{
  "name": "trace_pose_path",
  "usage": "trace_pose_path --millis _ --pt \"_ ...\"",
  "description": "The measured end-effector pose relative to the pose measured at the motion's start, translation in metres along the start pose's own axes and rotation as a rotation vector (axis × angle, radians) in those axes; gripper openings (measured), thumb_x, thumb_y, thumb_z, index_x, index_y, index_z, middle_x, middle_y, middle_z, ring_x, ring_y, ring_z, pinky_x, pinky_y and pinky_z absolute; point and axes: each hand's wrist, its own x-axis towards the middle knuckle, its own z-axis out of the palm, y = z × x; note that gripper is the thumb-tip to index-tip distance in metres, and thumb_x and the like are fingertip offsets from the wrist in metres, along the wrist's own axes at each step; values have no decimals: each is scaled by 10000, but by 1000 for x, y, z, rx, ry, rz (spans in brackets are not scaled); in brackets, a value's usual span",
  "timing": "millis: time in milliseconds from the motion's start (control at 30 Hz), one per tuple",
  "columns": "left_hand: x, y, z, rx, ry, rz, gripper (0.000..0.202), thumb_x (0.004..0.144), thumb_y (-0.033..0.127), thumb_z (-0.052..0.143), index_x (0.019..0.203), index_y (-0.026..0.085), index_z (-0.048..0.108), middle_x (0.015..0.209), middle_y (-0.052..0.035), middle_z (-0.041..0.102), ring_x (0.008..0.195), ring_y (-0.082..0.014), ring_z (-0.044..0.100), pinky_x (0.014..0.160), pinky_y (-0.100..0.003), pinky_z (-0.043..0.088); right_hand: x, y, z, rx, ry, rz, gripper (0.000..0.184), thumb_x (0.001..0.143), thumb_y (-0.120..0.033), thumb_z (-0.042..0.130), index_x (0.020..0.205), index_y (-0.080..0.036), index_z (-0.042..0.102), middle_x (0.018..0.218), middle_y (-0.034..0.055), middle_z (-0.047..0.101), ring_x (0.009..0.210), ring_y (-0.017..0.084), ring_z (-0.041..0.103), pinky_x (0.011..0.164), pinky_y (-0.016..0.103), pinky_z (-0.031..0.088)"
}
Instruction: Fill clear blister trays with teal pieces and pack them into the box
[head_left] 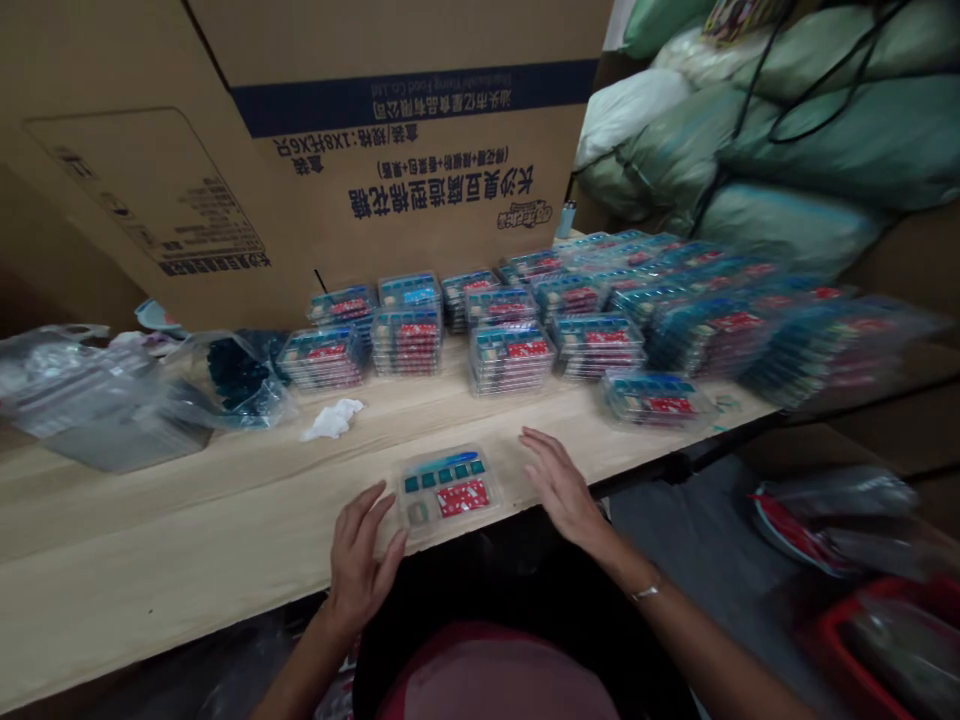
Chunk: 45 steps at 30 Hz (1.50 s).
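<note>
A clear plastic tray pack (448,490) lies flat near the table's front edge. Inside it show a row of dark teal squares, a blue pen-like stick, a red patterned packet (463,498) and a small pale piece in one corner compartment. Just left of the pack is my left hand (363,552), fingers apart and curved towards its edge; whether the fingertips touch it I cannot tell. On the other side, my right hand (559,485) hovers over the table with fingers stretched out, apart from the pack. Neither hand holds anything.
Stacks of similar packs (512,358) fill the back and right of the table (225,520). A white crumpled tissue (334,419) and plastic bags (90,385) lie at left. Behind stands a large cardboard box (420,170); a red container (847,640) is low at right.
</note>
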Motion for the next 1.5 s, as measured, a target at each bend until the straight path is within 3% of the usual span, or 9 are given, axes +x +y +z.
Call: trace_pose_path --millis 200,367,533,600,733,867,967,1267,1500 --pt "-19 19 -3 -324 -13 -195 237 845 227 588 1080 232 624 1009 -64 659 951 -213 621 838 -345 513 -43 4 -31 152 275 372 293 945 -404 425 999 -182 610 911 86 701 811 205 684 749 355 565" --pt "31 89 53 -1334 -330 -901 437 842 550 521 1037 184 655 1017 -91 680 1030 -262 614 948 -425 466 -29 -71 -12 11 -49 -205 398 950 -380 404 1281 -201 532 1323 133 571 1256 237 506 1045 434 425" --pt "52 134 67 -1831 -631 -1046 449 817 552 578 1132 236 636 1219 -77 629 1216 -232 521 1015 -377 411 -18 -53 -2 -92 -36 -299 505 968 -426 347 1423 -210 379 1446 141 447 1369 272 370 1102 534 330" --pt "57 113 54 -1525 -679 -945 409 819 482 613 1143 233 640 1189 -87 650 1149 -242 571 969 -381 438 -27 -27 -4 -40 88 -142 448 972 -366 356 1396 -229 405 1427 131 463 1341 256 412 1082 493 378" --pt "84 18 15 -434 -262 -832 236 787 236 622 1015 191 662 1149 -94 651 1114 -266 563 976 -396 433 -51 9 -2 18 111 47 307 961 -346 415 1205 -216 547 1252 128 592 1167 241 574 989 439 485" --pt "112 -71 -8 -166 -115 -933 243 779 75 502 986 137 615 1242 -179 540 1308 -334 365 1071 -501 298 -63 4 -2 -3 36 -27 237 939 -342 472 1092 -217 603 1137 116 645 1065 236 636 901 404 549" --pt "120 -89 -8 -146 -128 -943 173 742 20 470 794 139 584 1054 -171 585 1217 -337 446 1034 -514 318 -51 -11 -7 -45 32 -115 224 931 -315 490 1091 -217 613 1131 119 648 1063 230 644 864 366 569" --pt "91 56 39 -674 -357 -741 60 695 158 561 639 170 544 605 22 546 587 -108 510 593 -218 437 1 -75 14 17 20 -358 476 940 -194 451 1412 -256 432 1407 90 513 1273 202 512 1030 351 483" --pt "88 117 37 -1459 -119 -939 299 572 356 750 651 157 542 566 45 485 479 -53 400 474 -178 344 -1 -95 29 311 193 -54 360 986 -308 380 1297 -253 552 1273 68 630 1168 167 599 953 292 523"
